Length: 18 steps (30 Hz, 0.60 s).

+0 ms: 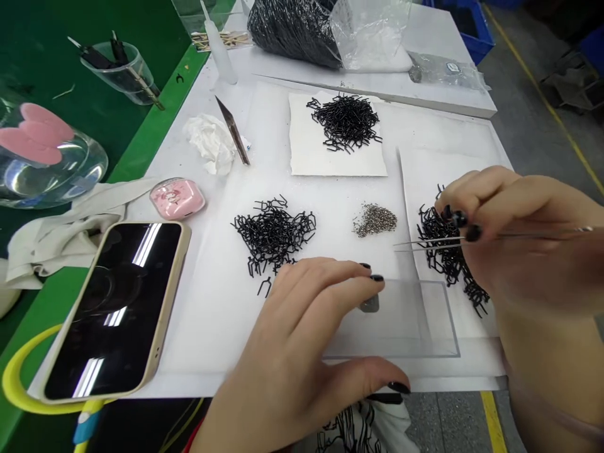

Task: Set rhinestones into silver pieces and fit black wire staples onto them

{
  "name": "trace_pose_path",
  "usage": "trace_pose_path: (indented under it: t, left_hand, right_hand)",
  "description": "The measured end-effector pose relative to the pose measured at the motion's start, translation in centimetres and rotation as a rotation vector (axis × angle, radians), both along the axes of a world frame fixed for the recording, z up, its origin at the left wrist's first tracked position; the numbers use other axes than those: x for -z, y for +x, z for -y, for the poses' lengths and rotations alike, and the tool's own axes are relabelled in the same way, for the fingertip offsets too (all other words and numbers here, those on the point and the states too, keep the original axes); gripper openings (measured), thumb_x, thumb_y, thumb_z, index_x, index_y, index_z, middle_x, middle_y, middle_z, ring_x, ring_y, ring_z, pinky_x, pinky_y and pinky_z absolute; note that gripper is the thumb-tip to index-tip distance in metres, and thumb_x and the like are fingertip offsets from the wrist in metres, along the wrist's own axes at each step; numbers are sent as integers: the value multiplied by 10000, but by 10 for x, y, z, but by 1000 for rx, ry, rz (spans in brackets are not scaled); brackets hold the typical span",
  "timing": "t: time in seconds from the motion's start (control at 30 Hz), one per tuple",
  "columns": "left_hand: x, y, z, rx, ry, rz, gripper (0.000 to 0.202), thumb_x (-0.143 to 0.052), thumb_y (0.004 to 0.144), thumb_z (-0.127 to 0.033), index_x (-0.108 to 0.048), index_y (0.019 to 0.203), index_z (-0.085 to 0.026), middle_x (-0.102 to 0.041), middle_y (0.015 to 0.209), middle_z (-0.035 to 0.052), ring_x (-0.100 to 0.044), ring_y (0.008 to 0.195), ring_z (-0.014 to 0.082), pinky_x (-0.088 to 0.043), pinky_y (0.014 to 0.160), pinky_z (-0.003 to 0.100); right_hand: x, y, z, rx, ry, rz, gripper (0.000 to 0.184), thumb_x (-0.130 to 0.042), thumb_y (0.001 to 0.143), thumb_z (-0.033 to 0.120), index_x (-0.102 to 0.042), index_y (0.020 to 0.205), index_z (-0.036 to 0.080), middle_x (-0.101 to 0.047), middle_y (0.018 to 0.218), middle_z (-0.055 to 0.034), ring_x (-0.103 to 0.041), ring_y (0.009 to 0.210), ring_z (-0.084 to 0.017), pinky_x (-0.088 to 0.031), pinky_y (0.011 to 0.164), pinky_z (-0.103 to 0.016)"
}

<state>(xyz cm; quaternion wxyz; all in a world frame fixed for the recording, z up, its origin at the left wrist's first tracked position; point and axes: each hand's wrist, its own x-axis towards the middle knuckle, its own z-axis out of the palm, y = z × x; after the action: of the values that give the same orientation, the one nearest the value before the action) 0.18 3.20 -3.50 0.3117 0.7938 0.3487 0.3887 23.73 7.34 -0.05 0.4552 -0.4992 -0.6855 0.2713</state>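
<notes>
Right hand [528,251] pinching tweezers [425,241] across black clips [448,255], left hand [302,333] open, fingers [330,277] spread on clear plate [410,321] beside clips, silver grains [375,220] further left of clips

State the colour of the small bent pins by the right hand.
Black, shown best in the head view: the bent pins beside the right hand.

Under my left hand [302,340]: a grey piece [370,304], partly hidden.
Silver pile [375,220]: grains too small to tell.
Tweezers [425,243]: far end cut off past my right hand [528,251].
Black bag [292,28]: top cut off by the frame.
</notes>
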Motion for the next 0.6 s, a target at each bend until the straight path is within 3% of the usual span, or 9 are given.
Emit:
trace_pose_path:
  t: [0.1, 0.2, 0.27, 0.4, 0.5, 0.6]
  left_hand:
    - [2, -1, 2, -21, -10, 15, 720, -819, 804, -427, -469, 1379, -170, -615, 1285, 85, -546, 1188, 218, -384, 1038, 328]
    - [2, -1, 3, -21, -23, 15, 688, -835, 800, -378, -486, 1359, -182, -647, 1213, 74, -569, 1113, 223, -401, 984, 345]
    - [2, 0, 2, -23, -15, 13, 658, -836, 801, -366, -498, 1334, -182, -658, 1172, 79, -570, 1088, 234, -414, 959, 360]
    - [3, 2, 1, -39, 32, 11, 646, -834, 799, -384, -503, 1318, -188, -662, 1152, 94, -575, 1069, 252, -439, 940, 389]
    - [4, 2, 1, -47, 69, 34, 628, -830, 803, -379, -509, 1306, -181, -671, 1127, 99, -576, 1058, 253, -448, 943, 403]
    - [4, 3, 1, -57, 97, 47, 616, -818, 809, -400, -515, 1293, -169, -674, 1105, 98, -574, 1051, 249, -455, 935, 402]
  right_hand:
    - [4, 0, -2, -96, 5, 70, 353, -565, 969, 485, -597, 710, 246, -572, 699, -40, -545, 697, -212, -406, 620, -358]
    - [7, 5, -5, -153, -193, 232, 189, -620, 951, 335, -657, 800, 228, -580, 596, 6, -509, 510, -147, -349, 478, -310]
    - [9, 8, -5, -163, -267, 254, 205, -594, 964, 359, -667, 826, 226, -623, 611, 5, -571, 514, -147, -397, 471, -300]
    - [12, 8, -4, -68, -241, 104, 252, -538, 993, 438, -659, 867, 257, -721, 797, -21, -740, 716, -195, -581, 604, -311]
    - [15, 5, -6, -27, -265, -8, 107, -635, 935, 357, -679, 884, 273, -738, 857, -12, -772, 760, -211, -636, 642, -296]
    - [16, 1, -9, 0, -296, -17, 51, -663, 891, 251, -705, 865, 264, -751, 757, -8, -774, 702, -218, -641, 612, -287]
